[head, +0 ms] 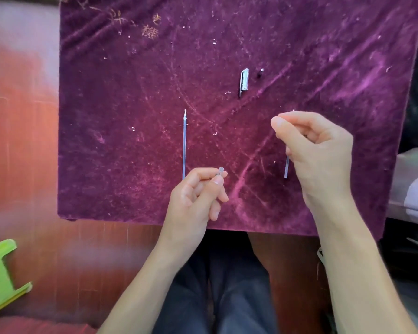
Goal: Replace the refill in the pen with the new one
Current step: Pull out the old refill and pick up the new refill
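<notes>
Pinched between the thumb and forefinger of the left hand (198,189) was a small clear plastic pen tip piece (220,170), held just above the near part of a worn purple velvet cloth (121,97) that covered the table. Left of that cloth lay a reddish wooden floor (22,145) and a lime-green plastic stool (0,273). Just beside the left hand, a thin clear refill (184,143) lay straight on the velvet. Farther back rested a clear pen cap with a clip (244,80) and a tiny dark bit (259,74). The right hand (316,145) was curled closed around a thin clear tube (286,167), whose lower end stuck out below the fingers.
</notes>
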Tool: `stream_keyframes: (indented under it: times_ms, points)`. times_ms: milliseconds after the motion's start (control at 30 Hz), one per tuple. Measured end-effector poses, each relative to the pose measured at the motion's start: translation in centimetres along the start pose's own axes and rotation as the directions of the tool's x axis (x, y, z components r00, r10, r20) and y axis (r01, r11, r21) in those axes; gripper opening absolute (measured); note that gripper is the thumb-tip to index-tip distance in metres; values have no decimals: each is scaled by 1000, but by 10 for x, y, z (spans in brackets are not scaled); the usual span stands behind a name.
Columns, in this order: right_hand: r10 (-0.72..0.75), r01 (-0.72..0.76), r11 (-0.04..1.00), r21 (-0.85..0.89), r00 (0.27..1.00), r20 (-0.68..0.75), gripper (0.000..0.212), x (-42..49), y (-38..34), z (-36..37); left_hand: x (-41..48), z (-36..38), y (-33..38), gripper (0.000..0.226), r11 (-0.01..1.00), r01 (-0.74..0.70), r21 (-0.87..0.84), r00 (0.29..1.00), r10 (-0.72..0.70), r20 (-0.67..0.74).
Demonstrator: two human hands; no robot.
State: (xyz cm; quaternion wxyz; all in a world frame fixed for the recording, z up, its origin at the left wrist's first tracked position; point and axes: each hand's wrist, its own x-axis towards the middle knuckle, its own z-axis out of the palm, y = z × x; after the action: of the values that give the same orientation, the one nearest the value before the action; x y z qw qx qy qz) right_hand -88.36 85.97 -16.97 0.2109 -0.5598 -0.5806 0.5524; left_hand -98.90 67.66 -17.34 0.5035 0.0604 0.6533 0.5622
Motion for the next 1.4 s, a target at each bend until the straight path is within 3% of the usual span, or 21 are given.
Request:
stream_keyframes:
  times_ms: [167,367,633,1000,1400]
  points:
    - [-1,-21,989,-145,989,-147,4,18,18,-25,10,21,-2,17,1000,9,0,999,-9,45]
    - [2,-58,958,-280,981,-194,12,38,27,-24,19,36,-4,18,999,7,33,996,-10,88]
    - [55,-109,924,-366,987,-154,22,52,24,-18,25,46,-2,21,999,-1,46,995,-4,99]
    - [118,-164,904,-395,983,-139,15,58,20,-20,28,50,-3,18,998,-18,55,995,13,97]
    - [190,-181,876,-448,981,-23,13,70,10,-30,22,52,-3,17,999,-11,50,995,6,95]
